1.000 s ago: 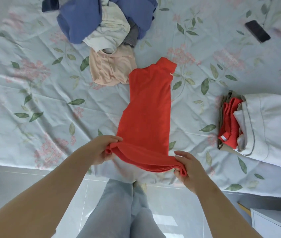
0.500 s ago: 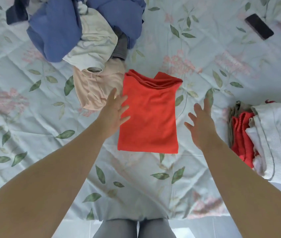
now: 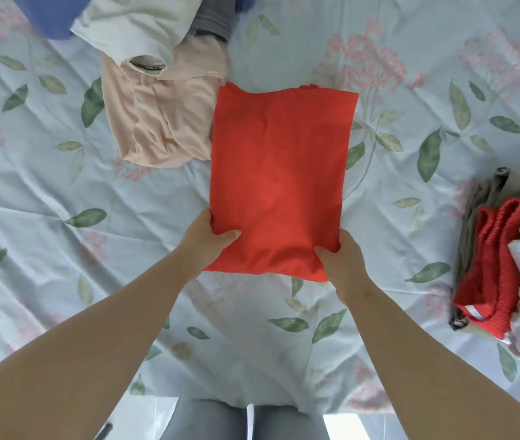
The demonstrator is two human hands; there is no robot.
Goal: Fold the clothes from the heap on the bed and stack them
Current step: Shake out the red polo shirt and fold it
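On the floral bedspread [image 3: 61, 201], left hand [image 3: 207, 239] and right hand [image 3: 341, 262] grip red shirt [image 3: 279, 179].

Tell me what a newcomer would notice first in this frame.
The bright orange-red garment stands out first. It is folded into a rectangle at the centre of the floral bed sheet, and the left hand and right hand grip its two near corners. Next come the unfolded heap at top left, its peach piece lying against the garment's edge, and the folded stack at the right edge.
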